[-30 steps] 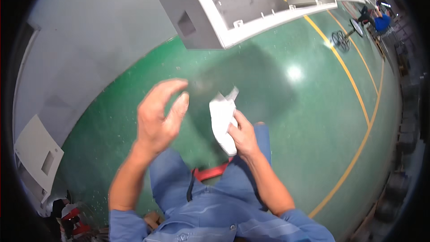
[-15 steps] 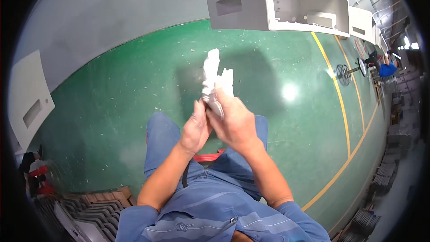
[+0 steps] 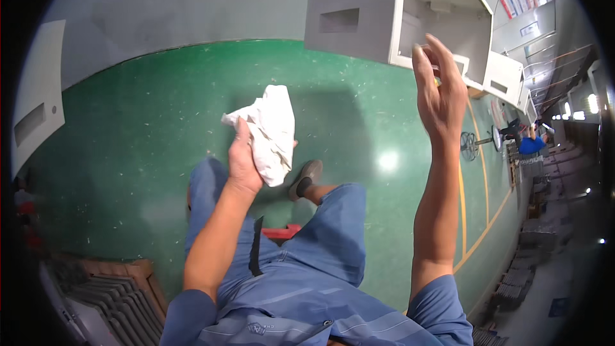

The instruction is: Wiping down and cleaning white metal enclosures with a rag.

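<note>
A crumpled white cloth is gripped in my left hand, with the thumb on top and the fingers mostly underneath it. My right hand is stretched forward and to the right, its fingers apart and slightly bent, with nothing visible in it. It appears in front of the lower edge of a grey-white open cabinet; whether it touches the cabinet cannot be told. A small yellow-green spot shows beside the fingers, too little of it to name.
Another white panel with a slot stands at the left. Stacked grey parts lie by a wooden pallet at lower left. Farther right are a black fan, a person in blue and yellow lines on the green floor.
My right hand has let go of the cloth and moved far right to the cabinet. The left hand has moved left with the cloth, now more spread out. My view has turned slightly right.
</note>
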Action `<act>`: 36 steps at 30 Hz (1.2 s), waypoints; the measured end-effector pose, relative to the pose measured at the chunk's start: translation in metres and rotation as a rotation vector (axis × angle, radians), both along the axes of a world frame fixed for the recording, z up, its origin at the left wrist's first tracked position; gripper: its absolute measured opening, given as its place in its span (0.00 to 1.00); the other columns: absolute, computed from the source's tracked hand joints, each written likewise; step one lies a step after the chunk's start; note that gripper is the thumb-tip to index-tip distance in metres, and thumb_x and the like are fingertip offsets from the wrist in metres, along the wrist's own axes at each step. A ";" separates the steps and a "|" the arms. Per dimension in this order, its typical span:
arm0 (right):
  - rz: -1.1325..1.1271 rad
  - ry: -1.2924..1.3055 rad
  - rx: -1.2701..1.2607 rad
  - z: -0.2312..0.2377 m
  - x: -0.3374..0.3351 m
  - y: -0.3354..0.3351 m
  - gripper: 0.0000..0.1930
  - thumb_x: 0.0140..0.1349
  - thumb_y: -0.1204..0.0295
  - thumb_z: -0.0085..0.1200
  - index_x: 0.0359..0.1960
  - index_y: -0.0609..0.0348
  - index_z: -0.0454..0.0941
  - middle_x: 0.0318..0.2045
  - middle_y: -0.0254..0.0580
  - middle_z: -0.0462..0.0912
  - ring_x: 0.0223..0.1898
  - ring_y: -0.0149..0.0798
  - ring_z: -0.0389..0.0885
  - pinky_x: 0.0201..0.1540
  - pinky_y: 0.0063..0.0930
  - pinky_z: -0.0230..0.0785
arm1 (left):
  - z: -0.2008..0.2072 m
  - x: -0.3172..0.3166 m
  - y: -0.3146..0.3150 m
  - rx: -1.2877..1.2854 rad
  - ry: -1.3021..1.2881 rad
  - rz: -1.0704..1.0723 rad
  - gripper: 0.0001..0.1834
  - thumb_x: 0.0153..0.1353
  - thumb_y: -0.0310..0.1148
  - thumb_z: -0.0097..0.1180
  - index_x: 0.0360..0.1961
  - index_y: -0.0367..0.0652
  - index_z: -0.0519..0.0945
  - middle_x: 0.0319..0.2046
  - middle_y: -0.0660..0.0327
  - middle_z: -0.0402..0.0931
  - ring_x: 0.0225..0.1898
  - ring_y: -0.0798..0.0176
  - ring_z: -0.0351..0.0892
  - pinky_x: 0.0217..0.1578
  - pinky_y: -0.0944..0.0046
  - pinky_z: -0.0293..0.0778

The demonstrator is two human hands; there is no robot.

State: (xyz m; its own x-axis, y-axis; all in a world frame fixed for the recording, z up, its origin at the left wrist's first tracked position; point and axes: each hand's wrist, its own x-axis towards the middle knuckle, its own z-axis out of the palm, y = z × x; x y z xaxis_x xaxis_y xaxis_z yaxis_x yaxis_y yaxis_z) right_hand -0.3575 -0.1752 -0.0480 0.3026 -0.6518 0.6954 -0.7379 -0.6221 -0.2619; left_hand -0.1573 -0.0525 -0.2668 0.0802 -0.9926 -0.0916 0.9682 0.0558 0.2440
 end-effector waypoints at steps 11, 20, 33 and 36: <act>0.082 -0.067 0.410 -0.021 0.057 -0.069 0.31 0.69 0.45 0.42 0.23 0.66 0.66 0.16 0.47 0.65 0.22 0.39 0.63 0.29 0.35 0.62 | 0.068 -0.024 -0.122 -0.190 -0.695 0.338 0.29 0.70 0.51 0.46 0.62 0.39 0.66 0.54 0.54 0.71 0.57 0.58 0.70 0.58 0.61 0.65; 0.055 -0.177 0.446 -0.029 0.057 -0.057 0.25 0.72 0.54 0.45 0.24 0.65 0.70 0.19 0.27 0.63 0.27 0.23 0.59 0.29 0.20 0.55 | 0.014 -0.066 -0.184 0.025 -0.948 0.481 0.22 0.66 0.39 0.52 0.54 0.34 0.71 0.47 0.51 0.75 0.51 0.54 0.73 0.56 0.59 0.64; -0.007 -0.263 0.507 -0.014 0.035 -0.049 0.21 0.72 0.58 0.45 0.32 0.66 0.75 0.23 0.26 0.69 0.28 0.21 0.62 0.29 0.17 0.53 | 0.046 -0.107 -0.161 -0.174 -0.697 0.396 0.21 0.68 0.38 0.50 0.53 0.31 0.69 0.44 0.57 0.72 0.45 0.61 0.70 0.50 0.60 0.66; -0.001 -0.202 0.451 -0.020 0.028 -0.039 0.18 0.72 0.63 0.46 0.30 0.67 0.74 0.18 0.29 0.66 0.23 0.23 0.60 0.25 0.21 0.52 | 0.018 -0.108 -0.194 0.236 -0.505 0.280 0.27 0.67 0.43 0.50 0.58 0.31 0.67 0.49 0.56 0.72 0.50 0.61 0.70 0.53 0.61 0.65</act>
State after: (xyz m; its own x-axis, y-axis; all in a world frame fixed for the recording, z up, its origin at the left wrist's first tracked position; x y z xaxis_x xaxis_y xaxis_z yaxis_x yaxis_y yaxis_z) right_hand -0.3292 -0.2139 -0.0681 0.1898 -0.9015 0.3890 -0.6449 -0.4132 -0.6429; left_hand -0.2651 -0.2460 -0.2488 0.4253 -0.8851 -0.1891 0.6866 0.1794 0.7045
